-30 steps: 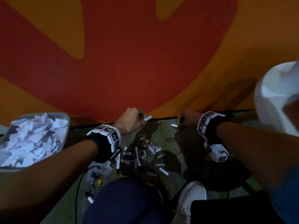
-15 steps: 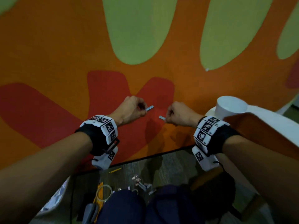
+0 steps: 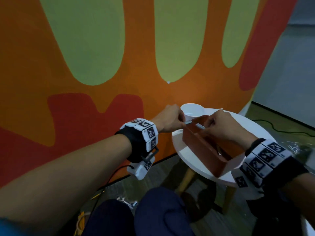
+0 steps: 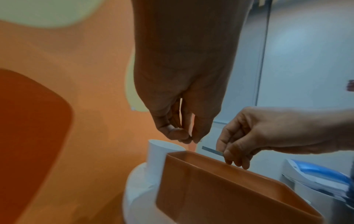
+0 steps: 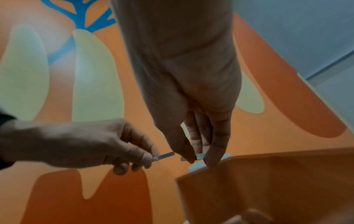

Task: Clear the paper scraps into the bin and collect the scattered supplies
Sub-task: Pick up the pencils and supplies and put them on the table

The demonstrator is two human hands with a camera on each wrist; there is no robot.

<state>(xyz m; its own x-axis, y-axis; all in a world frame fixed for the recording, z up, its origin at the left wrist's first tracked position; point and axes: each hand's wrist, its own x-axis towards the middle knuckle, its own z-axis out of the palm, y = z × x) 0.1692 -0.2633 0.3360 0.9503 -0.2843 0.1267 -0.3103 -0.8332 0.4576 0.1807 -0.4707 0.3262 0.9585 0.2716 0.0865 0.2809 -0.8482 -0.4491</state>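
Pale grey strip (image 5: pixel 163 156) pinched in my left hand (image 3: pixel 170 120), a second short strip (image 4: pixel 212 149) pinched in my right hand (image 3: pixel 219 126), both just above the near rim of the orange tray (image 3: pixel 202 147). Released here, I reckon either could glance off the rim and fall beside the white table (image 3: pixel 187 154). Beyond my left hand the white cup (image 3: pixel 192 110) crowds the tray's end; rightward it's open.

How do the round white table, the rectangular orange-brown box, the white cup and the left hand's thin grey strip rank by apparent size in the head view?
1. Round white table
2. Rectangular orange-brown box
3. White cup
4. Thin grey strip
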